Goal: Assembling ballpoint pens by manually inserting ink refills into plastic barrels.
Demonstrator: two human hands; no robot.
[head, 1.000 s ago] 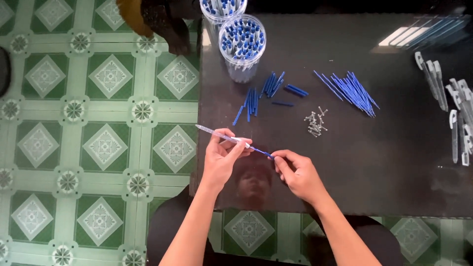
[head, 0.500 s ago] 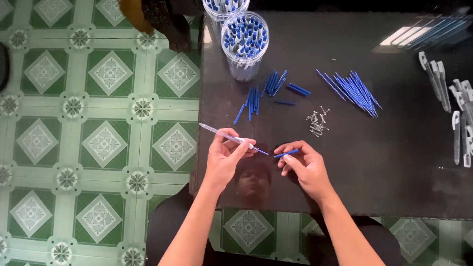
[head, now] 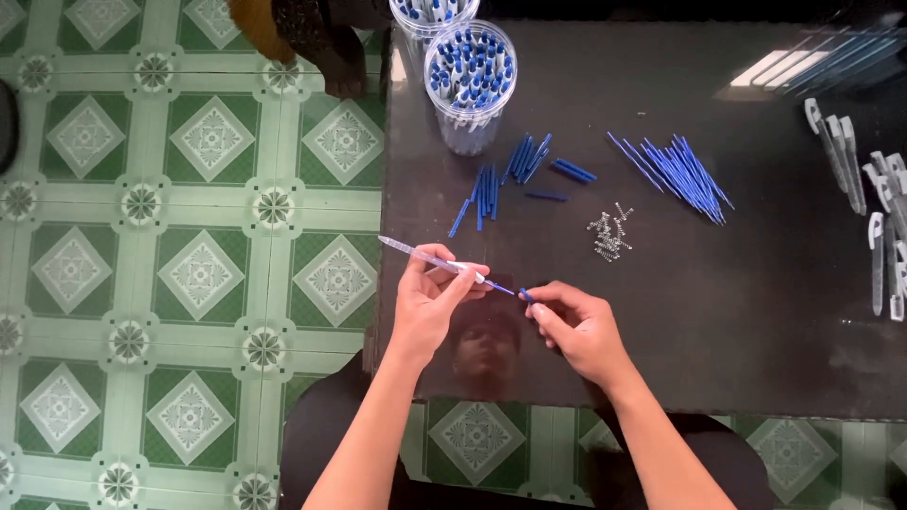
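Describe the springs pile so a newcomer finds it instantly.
On the dark glass table, look between the short blue caps and the fan of long blue refills. The small metal springs lie there: the only silvery, coiled bits among the blue parts.

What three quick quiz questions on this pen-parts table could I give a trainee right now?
1. True or false: the left hand holds a clear pen barrel above the dark table.
2. What lies nearest the small metal springs? A) the loose blue refills B) the white clips C) the green tiled floor
3. What does the right hand pinch at its fingertips?

Key
1. True.
2. A.
3. A small blue piece, close to the refill tip that sticks out of the barrel.
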